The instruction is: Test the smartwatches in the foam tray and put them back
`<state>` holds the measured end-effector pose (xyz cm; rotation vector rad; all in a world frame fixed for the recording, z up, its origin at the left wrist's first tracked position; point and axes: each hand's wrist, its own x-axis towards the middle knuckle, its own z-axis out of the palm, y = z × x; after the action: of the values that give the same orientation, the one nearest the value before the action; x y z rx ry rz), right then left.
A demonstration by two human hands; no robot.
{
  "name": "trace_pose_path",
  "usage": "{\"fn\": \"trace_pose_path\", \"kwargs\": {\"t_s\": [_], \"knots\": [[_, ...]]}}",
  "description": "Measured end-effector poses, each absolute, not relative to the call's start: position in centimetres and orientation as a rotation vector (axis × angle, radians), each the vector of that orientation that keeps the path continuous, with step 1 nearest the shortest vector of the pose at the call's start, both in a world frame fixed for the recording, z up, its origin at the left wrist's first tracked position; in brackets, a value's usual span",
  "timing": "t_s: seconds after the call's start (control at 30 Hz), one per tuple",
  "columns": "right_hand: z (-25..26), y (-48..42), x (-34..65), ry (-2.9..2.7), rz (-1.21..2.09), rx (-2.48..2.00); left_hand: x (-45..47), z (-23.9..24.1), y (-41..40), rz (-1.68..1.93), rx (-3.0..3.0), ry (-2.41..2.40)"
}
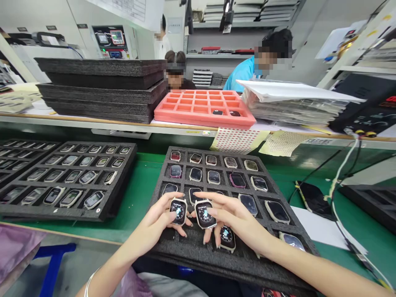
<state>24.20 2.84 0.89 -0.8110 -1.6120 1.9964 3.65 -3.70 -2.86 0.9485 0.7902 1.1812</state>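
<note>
Your left hand (161, 212) extends from seven o'clock, your right hand (232, 211) from four. Both grip close together, fingers (216, 198) bent, thumbs (172, 215) pressing inward.

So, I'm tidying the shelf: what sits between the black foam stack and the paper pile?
A pink tray holding two dark items, as the head view shows.

Left watch (180, 217) – pale case, rounded rectangle, black screen lit with a round dial and bluish figure – is gripped in the left hand (163, 209), dial partly covered by the thumb. Matching right watch (203, 216) is gripped in the right hand (232, 209), also lit. Both are held just apart, screens up, over the black foam tray (274, 189).
</note>
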Motion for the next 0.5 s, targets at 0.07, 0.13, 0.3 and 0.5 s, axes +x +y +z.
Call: {"fn": "trace_pose_path", "kwargs": {"t_s": [0.07,0.13,0.3,0.5], "knots": [[0.90,2.85,24.19,-1.613,2.006,-0.805,3.64,-3.03,-3.66,1.182,0.964,0.790],[0.91,2.87,24.21,-1.608,2.004,-0.808,3.63,-3.13,-3.63,1.179,0.976,0.787],[0.86,2.80,24.19,-1.611,1.959,-0.848,3.66,-3.01,-3.72,1.164,1.011,0.784],[0.70,2.50,24.05,-1.687,1.895,-0.872,3.72,-2.90,-3.89,1.192,1.026,0.785]]}}
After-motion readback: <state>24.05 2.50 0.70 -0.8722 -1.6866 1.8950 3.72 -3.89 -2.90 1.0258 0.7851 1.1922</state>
